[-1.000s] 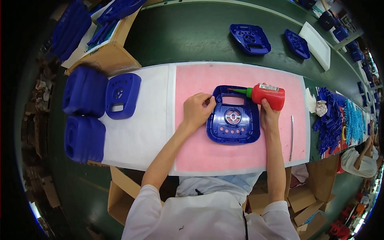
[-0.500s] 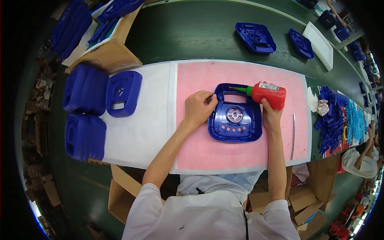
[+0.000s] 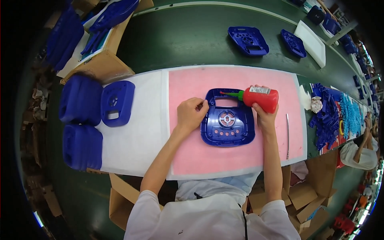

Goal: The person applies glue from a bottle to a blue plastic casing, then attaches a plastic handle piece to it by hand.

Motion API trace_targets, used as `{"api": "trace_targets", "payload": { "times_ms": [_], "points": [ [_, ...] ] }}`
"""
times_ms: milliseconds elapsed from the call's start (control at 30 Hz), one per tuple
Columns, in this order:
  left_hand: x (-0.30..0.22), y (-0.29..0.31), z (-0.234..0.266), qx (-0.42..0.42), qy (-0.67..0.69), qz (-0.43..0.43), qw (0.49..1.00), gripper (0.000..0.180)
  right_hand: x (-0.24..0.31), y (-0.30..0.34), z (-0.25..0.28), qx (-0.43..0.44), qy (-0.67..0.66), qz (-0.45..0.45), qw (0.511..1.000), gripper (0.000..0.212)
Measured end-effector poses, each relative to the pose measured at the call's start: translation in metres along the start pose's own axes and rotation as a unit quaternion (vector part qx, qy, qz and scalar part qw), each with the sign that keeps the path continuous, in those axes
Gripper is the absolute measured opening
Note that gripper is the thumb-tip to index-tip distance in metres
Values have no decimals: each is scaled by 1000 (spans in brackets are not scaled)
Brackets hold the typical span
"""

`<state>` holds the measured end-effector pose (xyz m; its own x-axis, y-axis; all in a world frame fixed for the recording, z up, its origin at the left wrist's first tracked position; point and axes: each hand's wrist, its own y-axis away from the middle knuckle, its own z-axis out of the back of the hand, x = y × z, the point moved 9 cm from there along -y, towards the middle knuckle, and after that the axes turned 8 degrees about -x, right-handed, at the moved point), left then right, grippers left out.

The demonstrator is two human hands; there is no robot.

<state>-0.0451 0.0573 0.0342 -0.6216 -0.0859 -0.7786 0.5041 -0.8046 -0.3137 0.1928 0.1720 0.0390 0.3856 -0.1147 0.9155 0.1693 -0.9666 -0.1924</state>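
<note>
Your right hand (image 3: pixel 264 116) is wrapped around a red bottle (image 3: pixel 269 102), though the fingers on its far side are mostly hidden and its contents cannot be seen. Its green nozzle (image 3: pixel 239 95) points left, over the top edge of the blue panel (image 3: pixel 228 125), which lies on the pink sheet (image 3: pixel 224 162) in front of you. Your left hand (image 3: pixel 189 114) is curled at the panel's upper left edge, thumb and forefinger close together; you cannot tell whether they grip the rim or only touch it. Beyond, at upper left, a tan box (image 3: pixel 96 66) holds blue parts (image 3: pixel 115 15), some cut off by the view's dark rim. Below the table edge, a cardboard box (image 3: pixel 123 208) is partly hidden, its inside hard to make out
</note>
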Motion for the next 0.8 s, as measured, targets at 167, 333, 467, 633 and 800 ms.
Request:
{"api": "trace_targets", "payload": {
  "times_ms": [167,333,467,633,800],
  "points": [
    [-2,-1,2,-1,6,-11,1000,22,5,1,-9,34,79,37,996,63],
    [-1,-1,1,8,3,-12,1000,22,11,3,-9,9,122,47,991,64],
    [-5,-2,2,-4,13,-21,1000,23,4,-2,6,-21,41,18,999,62],
    [-2,-1,2,-6,1,-20,1000,23,-1,-7,38,-110,-136,-28,984,63],
    [-5,-2,1,-5,6,-25,1000,24,-24,-13,63,-199,-401,-118,886,64]
  ]
}}
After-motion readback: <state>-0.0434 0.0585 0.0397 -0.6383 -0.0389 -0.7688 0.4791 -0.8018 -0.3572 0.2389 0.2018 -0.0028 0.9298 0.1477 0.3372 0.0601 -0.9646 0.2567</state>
